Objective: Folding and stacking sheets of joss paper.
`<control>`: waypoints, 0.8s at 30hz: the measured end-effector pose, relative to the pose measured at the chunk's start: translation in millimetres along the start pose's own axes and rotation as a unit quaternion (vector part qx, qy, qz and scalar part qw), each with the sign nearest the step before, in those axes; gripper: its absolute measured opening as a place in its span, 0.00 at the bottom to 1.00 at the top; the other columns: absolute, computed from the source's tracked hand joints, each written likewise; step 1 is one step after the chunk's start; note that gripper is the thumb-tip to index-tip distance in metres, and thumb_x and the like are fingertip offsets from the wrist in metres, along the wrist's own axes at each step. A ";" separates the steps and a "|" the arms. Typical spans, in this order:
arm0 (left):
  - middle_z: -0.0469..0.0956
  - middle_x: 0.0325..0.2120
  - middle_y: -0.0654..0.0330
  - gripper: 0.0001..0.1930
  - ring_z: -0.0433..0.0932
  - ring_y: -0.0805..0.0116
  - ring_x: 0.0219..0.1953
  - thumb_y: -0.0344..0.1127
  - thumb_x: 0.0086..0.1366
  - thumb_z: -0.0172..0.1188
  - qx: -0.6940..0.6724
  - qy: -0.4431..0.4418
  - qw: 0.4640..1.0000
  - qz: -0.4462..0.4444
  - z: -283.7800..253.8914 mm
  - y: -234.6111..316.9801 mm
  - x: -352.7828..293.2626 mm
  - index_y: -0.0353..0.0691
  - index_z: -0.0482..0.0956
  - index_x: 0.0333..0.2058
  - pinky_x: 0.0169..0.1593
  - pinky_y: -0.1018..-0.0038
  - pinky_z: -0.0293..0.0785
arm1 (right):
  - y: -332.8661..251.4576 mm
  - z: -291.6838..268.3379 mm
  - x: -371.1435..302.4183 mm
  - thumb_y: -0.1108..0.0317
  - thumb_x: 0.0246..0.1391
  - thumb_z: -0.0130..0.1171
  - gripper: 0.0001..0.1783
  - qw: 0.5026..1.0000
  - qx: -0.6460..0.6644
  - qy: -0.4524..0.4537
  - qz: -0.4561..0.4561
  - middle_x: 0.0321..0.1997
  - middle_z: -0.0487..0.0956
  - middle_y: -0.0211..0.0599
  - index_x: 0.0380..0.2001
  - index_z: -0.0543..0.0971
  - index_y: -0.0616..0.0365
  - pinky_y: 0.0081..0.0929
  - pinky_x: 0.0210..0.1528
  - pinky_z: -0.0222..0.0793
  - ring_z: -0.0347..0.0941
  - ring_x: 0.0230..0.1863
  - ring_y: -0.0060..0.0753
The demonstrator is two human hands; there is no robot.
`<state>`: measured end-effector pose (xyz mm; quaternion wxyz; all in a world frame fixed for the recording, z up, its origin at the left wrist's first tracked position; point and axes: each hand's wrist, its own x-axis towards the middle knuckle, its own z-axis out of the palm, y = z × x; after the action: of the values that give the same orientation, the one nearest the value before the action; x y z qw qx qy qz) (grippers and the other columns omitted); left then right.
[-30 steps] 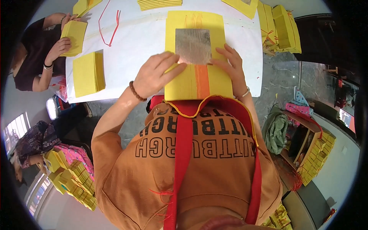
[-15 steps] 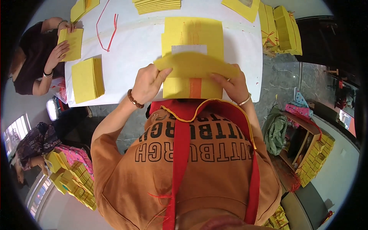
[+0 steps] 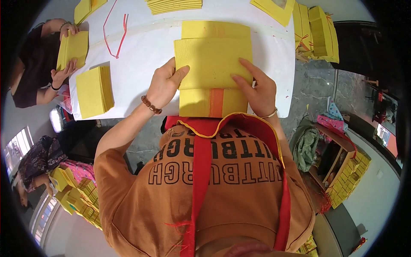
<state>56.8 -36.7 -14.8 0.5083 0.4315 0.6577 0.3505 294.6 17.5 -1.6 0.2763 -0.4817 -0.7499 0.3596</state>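
Observation:
A flat ribbed yellow paper piece (image 3: 212, 64) lies across a yellow stack (image 3: 195, 103) with an orange band, in front of me on the table. My left hand (image 3: 168, 81) is closed on its left edge, thumb on top and the other fingers mostly hidden. My right hand (image 3: 259, 92) holds the right edge, with thumb and one finger resting on the top face; its other fingers are hidden. Whether the ribbed piece is one thick sheet or several together, I cannot tell.
On the white table (image 3: 141, 81), a yellow paper stack (image 3: 92, 92) stands left, beyond it a red cord loop (image 3: 115, 43). More yellow paper (image 3: 174, 5) lies at the far edge. A co-worker's hands (image 3: 68, 66) hold a yellow piece. Bundled yellow paper (image 3: 319, 38) sits beyond the right edge.
The yellow piece, bowed between my hands before, now lies flat and further away, covering the pale patch on the stack. The co-worker's lower hand has moved down along their yellow piece.

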 end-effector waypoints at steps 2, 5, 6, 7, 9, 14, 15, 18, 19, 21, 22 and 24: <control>0.74 0.20 0.62 0.14 0.67 0.78 0.21 0.37 0.64 0.51 -0.027 -0.010 0.999 -0.019 0.2 0.6 0.9 0.32 0.73 0.43 0.27 0.77 0.64 | -1.8 2.0 0.6 0.64 0.45 0.64 0.23 0.998 0.040 0.000 0.041 0.38 0.80 0.44 0.45 0.75 0.60 0.24 0.37 0.71 0.77 0.36 0.34; 0.75 0.22 0.65 0.13 0.67 0.81 0.23 0.35 0.63 0.52 -0.095 -0.010 0.995 -0.031 1.6 6.5 1.2 0.31 0.72 0.42 0.27 0.79 0.63 | -2.3 3.0 -0.9 0.64 0.45 0.65 0.21 0.992 0.088 0.005 0.089 0.38 0.80 0.45 0.43 0.77 0.61 0.23 0.38 0.71 0.78 0.37 0.33; 0.74 0.22 0.66 0.12 0.67 0.82 0.23 0.34 0.63 0.52 -0.085 -0.015 0.995 -0.041 0.1 3.7 2.2 0.31 0.72 0.41 0.27 0.81 0.63 | -1.6 3.5 -2.0 0.64 0.45 0.65 0.21 0.991 0.098 0.006 0.095 0.38 0.80 0.45 0.43 0.77 0.62 0.23 0.39 0.71 0.78 0.37 0.33; 0.74 0.22 0.66 0.11 0.67 0.83 0.23 0.33 0.63 0.52 -0.076 -0.020 0.996 -0.050 -0.4 2.1 3.0 0.31 0.71 0.40 0.26 0.82 0.62 | -0.7 5.0 -2.1 0.64 0.45 0.65 0.21 0.990 0.098 0.006 0.097 0.38 0.80 0.45 0.43 0.77 0.62 0.23 0.39 0.71 0.78 0.37 0.33; 0.74 0.22 0.66 0.10 0.67 0.83 0.23 0.33 0.63 0.52 -0.099 -0.020 0.993 -0.058 0.6 4.8 3.9 0.31 0.71 0.39 0.26 0.83 0.62 | 0.5 8.3 -1.0 0.65 0.44 0.65 0.21 0.987 0.115 0.024 0.112 0.38 0.80 0.45 0.43 0.77 0.63 0.22 0.39 0.71 0.78 0.36 0.32; 0.75 0.22 0.65 0.09 0.67 0.84 0.21 0.33 0.63 0.52 -0.112 -0.027 0.991 -0.075 -0.4 9.0 6.2 0.32 0.70 0.38 0.24 0.85 0.61 | 2.0 10.8 -0.7 0.65 0.44 0.65 0.22 0.978 0.145 0.025 0.148 0.37 0.80 0.46 0.43 0.77 0.63 0.22 0.38 0.70 0.78 0.36 0.31; 0.75 0.22 0.64 0.09 0.68 0.84 0.21 0.33 0.63 0.53 -0.116 -0.026 0.990 -0.076 -0.1 9.7 6.6 0.32 0.69 0.38 0.24 0.84 0.61 | 3.8 11.5 -1.4 0.65 0.44 0.64 0.22 0.977 0.150 0.028 0.146 0.37 0.80 0.46 0.43 0.77 0.63 0.22 0.39 0.70 0.78 0.36 0.31; 0.75 0.19 0.65 0.08 0.66 0.84 0.18 0.33 0.63 0.53 -0.127 -0.018 0.989 -0.068 2.9 10.7 6.7 0.35 0.69 0.37 0.21 0.85 0.58 | 7.0 13.8 -2.9 0.66 0.44 0.64 0.21 0.982 0.137 0.037 0.126 0.38 0.80 0.45 0.43 0.77 0.62 0.23 0.39 0.70 0.77 0.37 0.32; 0.74 0.17 0.67 0.07 0.64 0.85 0.16 0.33 0.63 0.54 -0.134 -0.013 0.989 -0.058 3.5 11.0 6.0 0.38 0.68 0.37 0.19 0.85 0.55 | 6.0 14.0 -3.9 0.66 0.44 0.64 0.21 0.982 0.138 0.038 0.124 0.38 0.80 0.45 0.43 0.77 0.62 0.23 0.39 0.70 0.77 0.37 0.32; 0.75 0.17 0.65 0.09 0.66 0.84 0.17 0.33 0.63 0.54 -0.137 0.000 0.989 -0.047 5.8 2.6 6.2 0.36 0.67 0.38 0.20 0.84 0.58 | 4.6 14.6 -5.3 0.67 0.45 0.63 0.21 0.985 0.119 0.047 0.118 0.37 0.79 0.45 0.44 0.76 0.61 0.25 0.37 0.70 0.77 0.36 0.35; 0.76 0.18 0.64 0.11 0.69 0.82 0.18 0.33 0.62 0.55 -0.141 0.013 0.989 -0.039 7.5 -2.3 6.5 0.34 0.66 0.39 0.22 0.83 0.61 | 4.1 15.0 -4.9 0.67 0.45 0.63 0.21 0.985 0.119 0.047 0.117 0.37 0.79 0.45 0.44 0.76 0.61 0.25 0.37 0.70 0.77 0.36 0.35; 0.75 0.16 0.64 0.14 0.68 0.82 0.17 0.33 0.62 0.55 -0.109 0.034 0.993 -0.019 10.6 -8.3 6.4 0.35 0.65 0.42 0.21 0.82 0.60 | 2.8 15.6 -4.0 0.67 0.44 0.63 0.20 0.991 0.077 0.051 0.097 0.35 0.79 0.45 0.43 0.76 0.61 0.26 0.36 0.70 0.77 0.34 0.38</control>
<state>64.7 -33.7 -27.1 0.5359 0.3491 0.6408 0.4247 285.6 10.3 -13.3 0.3144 -0.5474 -0.6542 0.4166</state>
